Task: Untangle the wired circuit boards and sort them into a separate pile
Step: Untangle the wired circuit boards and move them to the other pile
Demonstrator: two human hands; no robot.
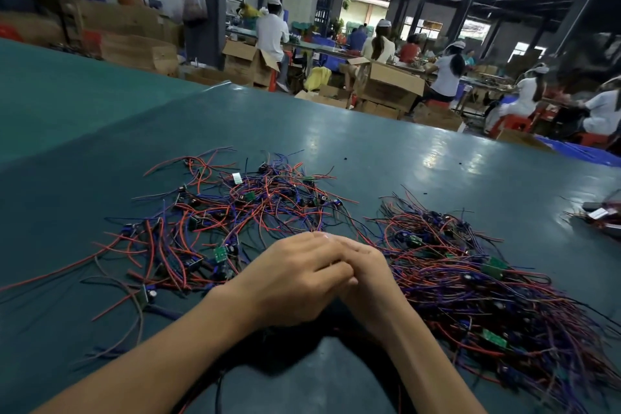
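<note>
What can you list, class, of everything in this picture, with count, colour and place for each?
tangled pile: one, red, blue and black wires with green boards, left of centre
second pile: one, same colours, right of the hands
small cluster: one, reddish wires, far right edge
table: one, dark green, under both piles
cardboard boxes: several, brown, beyond the table
workers: several, white tops, seated in the background
hands: two, left hand touching right hand, between the piles; any grip hidden

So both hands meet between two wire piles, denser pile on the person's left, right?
No. The denser pile is on the person's right; the looser tangle is on the left, per the head view. The left hand and right hand do meet between them.
</note>
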